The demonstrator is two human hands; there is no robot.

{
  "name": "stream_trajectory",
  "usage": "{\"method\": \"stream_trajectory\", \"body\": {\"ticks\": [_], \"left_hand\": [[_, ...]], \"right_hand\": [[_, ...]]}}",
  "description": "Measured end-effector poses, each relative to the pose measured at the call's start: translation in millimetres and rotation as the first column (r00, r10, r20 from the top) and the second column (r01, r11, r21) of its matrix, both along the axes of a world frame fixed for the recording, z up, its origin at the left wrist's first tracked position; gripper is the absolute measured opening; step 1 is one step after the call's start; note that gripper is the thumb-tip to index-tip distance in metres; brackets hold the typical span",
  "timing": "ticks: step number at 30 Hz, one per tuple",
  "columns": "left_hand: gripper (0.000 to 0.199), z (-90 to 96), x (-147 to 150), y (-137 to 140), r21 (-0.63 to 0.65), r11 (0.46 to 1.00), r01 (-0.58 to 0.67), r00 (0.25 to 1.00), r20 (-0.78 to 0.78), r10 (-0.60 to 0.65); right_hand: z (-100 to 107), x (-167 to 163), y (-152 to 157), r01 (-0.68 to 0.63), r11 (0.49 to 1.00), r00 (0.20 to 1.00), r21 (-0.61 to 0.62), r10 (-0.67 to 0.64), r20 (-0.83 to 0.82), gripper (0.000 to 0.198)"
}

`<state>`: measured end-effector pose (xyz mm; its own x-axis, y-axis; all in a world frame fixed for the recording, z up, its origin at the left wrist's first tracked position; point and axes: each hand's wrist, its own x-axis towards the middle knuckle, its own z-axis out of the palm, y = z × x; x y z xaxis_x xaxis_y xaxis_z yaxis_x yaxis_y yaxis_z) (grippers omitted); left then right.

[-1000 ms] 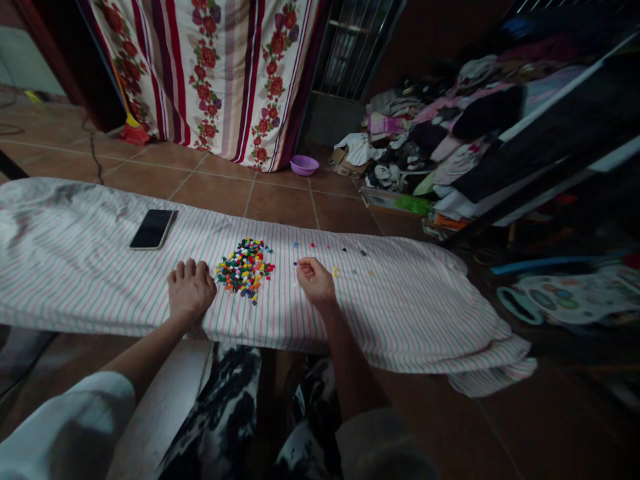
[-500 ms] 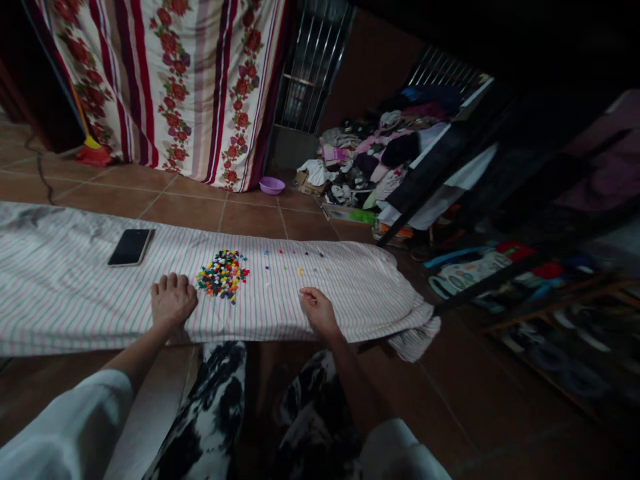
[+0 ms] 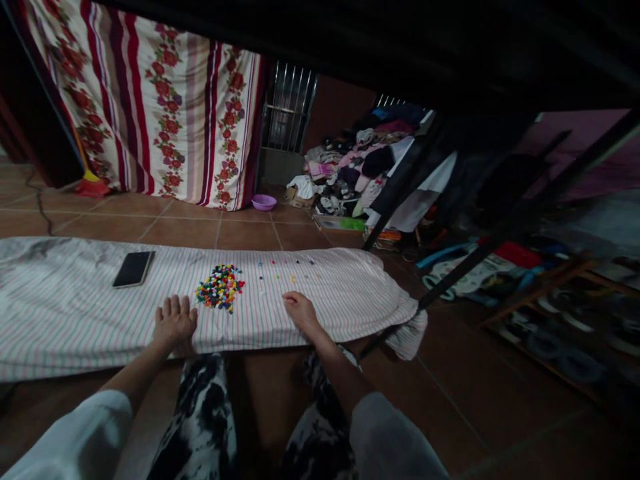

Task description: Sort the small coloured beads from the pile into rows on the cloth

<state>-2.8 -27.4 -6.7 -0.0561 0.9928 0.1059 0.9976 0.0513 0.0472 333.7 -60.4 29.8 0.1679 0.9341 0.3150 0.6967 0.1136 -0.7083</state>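
My left hand (image 3: 174,320) lies on the striped cloth (image 3: 75,320) with its fingers stretched out, just left of a pile of small multicoloured beads (image 3: 220,287). My right hand (image 3: 301,312) is over the cloth right of the pile, thumb and fingertips pinched together. Whatever it may hold is too small to make out. Beyond its fingertips, several single beads lie spaced out in two rows, among them a yellow bead (image 3: 293,279) and a dark blue bead (image 3: 261,278). A pale bead (image 3: 263,292) lies nearer, left of the right fingertips.
A phone (image 3: 133,269) lies on the cloth at the left. Past the covered surface are a purple basin (image 3: 264,202), a floral curtain (image 3: 170,120) and a heap of clothes (image 3: 355,163). Dark slanted poles (image 3: 460,277) and a shoe rack (image 3: 555,320) stand at the right.
The view has tilted and shifted a little. My right hand has moved slightly left relative to the beads, still pinched. The left hand's fingers look more stretched out.
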Motion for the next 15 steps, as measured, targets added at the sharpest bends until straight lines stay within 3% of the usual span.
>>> {"method": "stream_trajectory", "body": {"ticks": [8,15], "left_hand": [[0.043,24.9,14,1,0.052,0.998,0.040,0.996,-0.082,-0.035],[0.036,11.3,19,6,0.221,0.974,-0.042,0.998,-0.032,0.050]], "right_hand": [[-25,2,33,0.044,0.999,0.997,-0.031,-0.042,0.065,0.025],[-39,1,49,0.104,0.992,0.987,-0.071,-0.094,0.133,0.027]]}}
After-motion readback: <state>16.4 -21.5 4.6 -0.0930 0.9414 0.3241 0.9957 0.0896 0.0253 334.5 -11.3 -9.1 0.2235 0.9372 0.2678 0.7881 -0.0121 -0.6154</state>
